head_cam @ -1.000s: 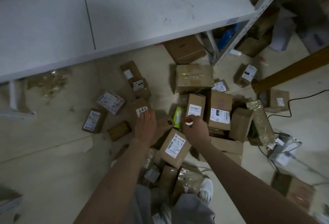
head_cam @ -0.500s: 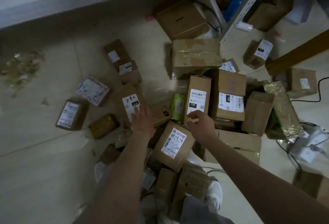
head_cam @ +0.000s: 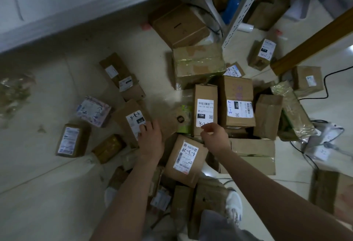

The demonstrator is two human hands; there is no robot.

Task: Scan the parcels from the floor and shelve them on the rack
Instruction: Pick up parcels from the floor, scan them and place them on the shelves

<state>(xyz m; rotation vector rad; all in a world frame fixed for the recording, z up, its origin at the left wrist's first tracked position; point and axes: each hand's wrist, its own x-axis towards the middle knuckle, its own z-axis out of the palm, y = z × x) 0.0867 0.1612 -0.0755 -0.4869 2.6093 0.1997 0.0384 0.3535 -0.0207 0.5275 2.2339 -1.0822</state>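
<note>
Several brown cardboard parcels with white labels lie heaped on the tiled floor [head_cam: 47,173]. My left hand [head_cam: 150,137] rests with straight fingers on the label of a parcel marked 4-3-8 [head_cam: 124,114]. My right hand [head_cam: 214,135] has curled fingers and pinches the near end of a long parcel with a 15H label [head_cam: 205,97]. Between my forearms lies a parcel marked 4-3-24 [head_cam: 185,160]. The white rack shelf [head_cam: 57,1] runs across the top left.
The rack's perforated white post [head_cam: 242,11] stands at the top right, with a large box [head_cam: 179,24] beside it. A wooden beam [head_cam: 309,43] crosses the right. Black cables [head_cam: 324,87] trail on the right floor. My white shoes [head_cam: 234,206] stand among parcels.
The view has dropped closer to the floor. My left hand has slid left onto the 4-3-8 parcel's label. My right hand stays at the near end of the 15H parcel.
</note>
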